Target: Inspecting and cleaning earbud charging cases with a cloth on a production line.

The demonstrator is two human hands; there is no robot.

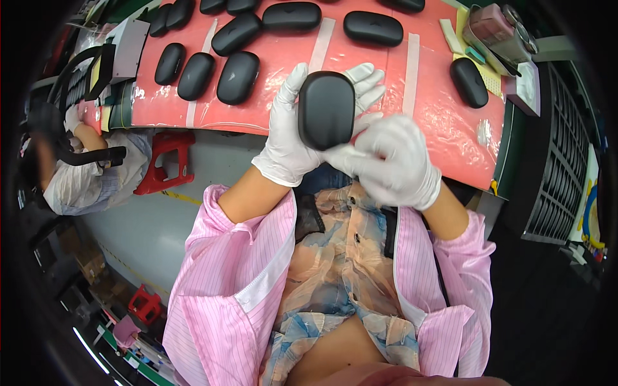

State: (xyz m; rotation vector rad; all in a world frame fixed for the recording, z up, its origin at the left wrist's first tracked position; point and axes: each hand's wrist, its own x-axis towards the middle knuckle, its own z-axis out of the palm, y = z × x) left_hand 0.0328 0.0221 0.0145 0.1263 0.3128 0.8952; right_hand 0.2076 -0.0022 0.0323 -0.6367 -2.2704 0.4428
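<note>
A smooth black oval hard case point(327, 110) lies in the palm of my white-gloved left hand point(286, 128). The thumb runs along its left side and the fingers reach out past its right edge. My gloved right hand point(393, 161) is at the case's lower right edge, its fingers curled together and slightly smeared by motion. Whatever is pinched in it, if anything, is hidden. Beyond my hands, several similar black cases lie on the table, among them one case point(238, 78) left of my left hand and another case point(373, 28) farther back on the right.
Pink sheeting point(450, 141) with pale tape strips covers the table. A single case point(469, 82) lies by a container point(496, 32) at the right. Beside it stands a black slotted rack point(561, 154). A co-worker point(96, 167) sits at the left near a red stool point(166, 164).
</note>
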